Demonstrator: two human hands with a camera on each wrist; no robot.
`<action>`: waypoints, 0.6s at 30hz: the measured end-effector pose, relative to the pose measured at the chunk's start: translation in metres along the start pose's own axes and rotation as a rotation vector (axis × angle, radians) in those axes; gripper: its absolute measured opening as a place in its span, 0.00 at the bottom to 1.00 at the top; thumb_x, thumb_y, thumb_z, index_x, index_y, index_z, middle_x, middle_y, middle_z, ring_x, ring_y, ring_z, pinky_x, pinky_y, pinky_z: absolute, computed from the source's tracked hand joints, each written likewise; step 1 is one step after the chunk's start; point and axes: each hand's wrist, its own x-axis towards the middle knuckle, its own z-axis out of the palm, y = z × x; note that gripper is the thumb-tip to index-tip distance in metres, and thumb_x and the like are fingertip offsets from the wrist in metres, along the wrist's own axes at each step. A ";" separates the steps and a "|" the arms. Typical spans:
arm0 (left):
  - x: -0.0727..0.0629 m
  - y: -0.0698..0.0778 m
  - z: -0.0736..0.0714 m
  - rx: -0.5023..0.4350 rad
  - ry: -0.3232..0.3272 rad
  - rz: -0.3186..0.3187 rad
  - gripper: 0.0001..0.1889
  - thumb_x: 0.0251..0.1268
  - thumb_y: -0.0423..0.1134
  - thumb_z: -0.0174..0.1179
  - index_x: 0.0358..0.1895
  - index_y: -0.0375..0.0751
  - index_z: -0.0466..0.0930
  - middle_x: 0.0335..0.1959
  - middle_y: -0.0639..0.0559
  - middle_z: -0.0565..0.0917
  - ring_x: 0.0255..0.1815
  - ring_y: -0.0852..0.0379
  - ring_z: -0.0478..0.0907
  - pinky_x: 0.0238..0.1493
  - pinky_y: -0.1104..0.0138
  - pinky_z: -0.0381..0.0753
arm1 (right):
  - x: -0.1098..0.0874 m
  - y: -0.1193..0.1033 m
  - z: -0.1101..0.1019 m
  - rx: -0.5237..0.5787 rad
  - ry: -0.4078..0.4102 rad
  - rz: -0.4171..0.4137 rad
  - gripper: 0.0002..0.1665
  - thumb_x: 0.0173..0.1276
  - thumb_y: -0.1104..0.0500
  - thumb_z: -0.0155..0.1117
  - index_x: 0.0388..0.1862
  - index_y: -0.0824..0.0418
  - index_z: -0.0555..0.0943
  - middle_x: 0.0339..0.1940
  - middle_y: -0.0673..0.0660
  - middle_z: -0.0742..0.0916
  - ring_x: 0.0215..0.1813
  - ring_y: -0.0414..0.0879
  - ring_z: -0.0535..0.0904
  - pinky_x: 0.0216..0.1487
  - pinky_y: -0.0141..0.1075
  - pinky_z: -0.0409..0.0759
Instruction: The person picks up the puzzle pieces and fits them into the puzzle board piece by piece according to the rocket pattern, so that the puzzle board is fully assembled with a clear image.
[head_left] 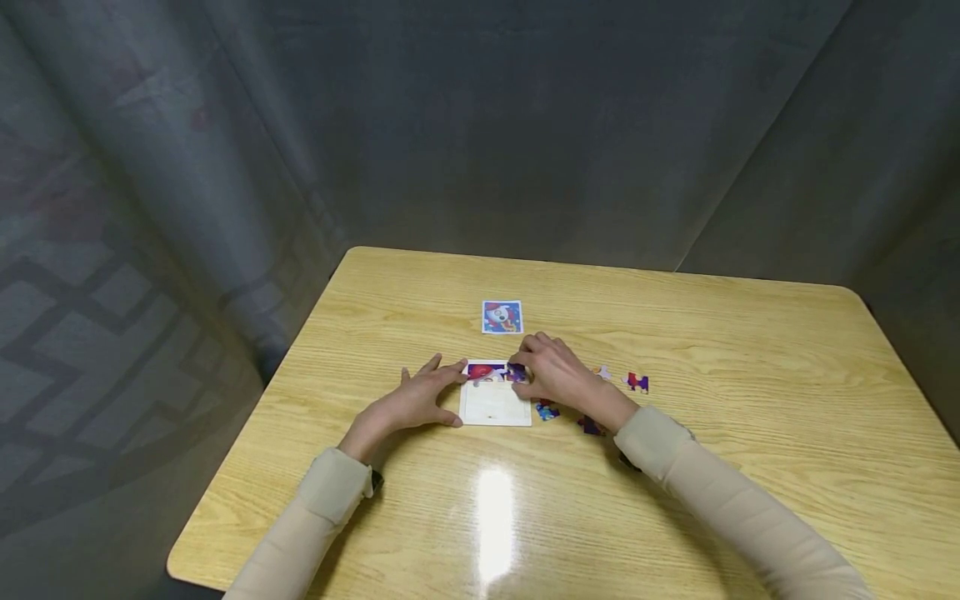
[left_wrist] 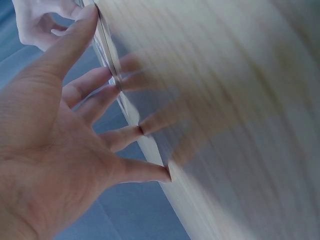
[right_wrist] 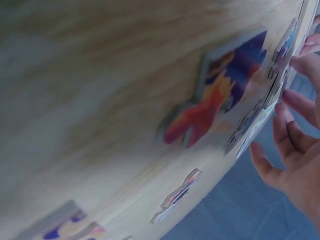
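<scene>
A square white puzzle tray (head_left: pixel 495 408) lies on the table, with joined puzzle pieces (head_left: pixel 486 372) along its far edge. My left hand (head_left: pixel 416 402) is spread at the tray's left side, thumb and fingertips touching its edge. In the left wrist view the left hand (left_wrist: pixel 75 130) shows its fingers apart, tips down on the surface. At the tray's far right corner my right hand (head_left: pixel 558 375) pinches a dark purple puzzle piece (head_left: pixel 516 372) between thumb and fingers. The right hand (right_wrist: pixel 300 145) partly leaves the right wrist view, which hides its grip.
Loose pieces lie right of the tray: a blue one (head_left: pixel 547 411), a dark one (head_left: pixel 592 426) partly under the right wrist, a red and purple one (head_left: pixel 637 382) and a pale one (head_left: pixel 602 372). A picture card (head_left: pixel 502 317) lies beyond the tray. Grey curtains (head_left: pixel 480 150) hang behind the table.
</scene>
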 end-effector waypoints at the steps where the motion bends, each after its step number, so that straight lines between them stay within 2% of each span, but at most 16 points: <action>1: 0.000 0.000 0.000 0.000 -0.001 0.000 0.35 0.53 0.49 0.70 0.66 0.47 0.71 0.76 0.53 0.56 0.77 0.40 0.39 0.61 0.26 0.33 | 0.001 0.000 0.000 0.006 -0.005 0.002 0.22 0.58 0.50 0.71 0.47 0.61 0.85 0.40 0.55 0.81 0.36 0.45 0.71 0.34 0.39 0.72; 11: 0.001 -0.002 0.001 0.003 0.006 0.006 0.35 0.53 0.50 0.71 0.66 0.47 0.71 0.76 0.53 0.56 0.77 0.40 0.39 0.60 0.26 0.34 | 0.004 0.000 -0.002 0.053 -0.062 0.019 0.22 0.59 0.50 0.71 0.49 0.61 0.85 0.42 0.56 0.82 0.38 0.46 0.71 0.36 0.40 0.74; 18: 0.001 -0.002 0.001 0.001 0.003 0.007 0.35 0.53 0.50 0.71 0.66 0.47 0.71 0.76 0.53 0.56 0.77 0.40 0.38 0.60 0.26 0.33 | 0.004 0.000 -0.005 0.056 -0.109 0.026 0.22 0.61 0.50 0.71 0.50 0.62 0.85 0.43 0.55 0.82 0.37 0.45 0.71 0.35 0.39 0.73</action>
